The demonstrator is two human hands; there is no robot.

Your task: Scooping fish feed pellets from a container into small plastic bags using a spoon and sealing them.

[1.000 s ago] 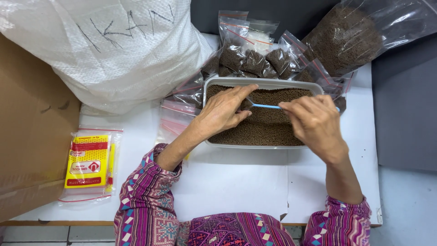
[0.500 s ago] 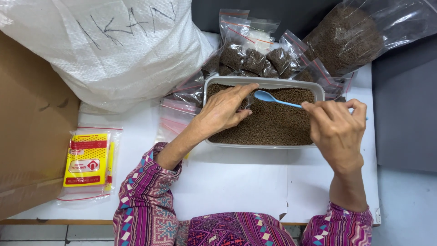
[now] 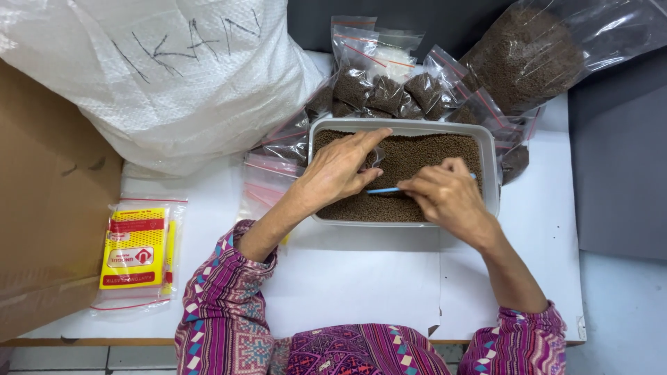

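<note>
A grey plastic tray [image 3: 490, 182] on the white table holds a bed of small brown pellets [image 3: 431, 154]. My left hand [image 3: 338, 169] rests over the tray's left half and pinches a small clear plastic bag [image 3: 376, 158], most of it hidden under my fingers. My right hand [image 3: 448, 196] is over the tray's near right part, gripping a light blue plastic spoon [image 3: 383, 189]. The spoon lies low over the pellets and its visible end points at my left hand. Its bowl cannot be made out.
Several clear zip bags filled with pellets [image 3: 379, 94] lie behind the tray, and a large clear sack of pellets [image 3: 531, 55] at the back right. A big white woven sack [image 3: 167, 76] fills the back left. Further left are a cardboard box [image 3: 42, 208], a yellow-and-red packet [image 3: 135, 246] and empty zip bags [image 3: 267, 180].
My right hand has come back left and down from the tray's right edge. The blue spoon, raised half a second ago, is now low and close to my left hand. My left hand stayed put.
</note>
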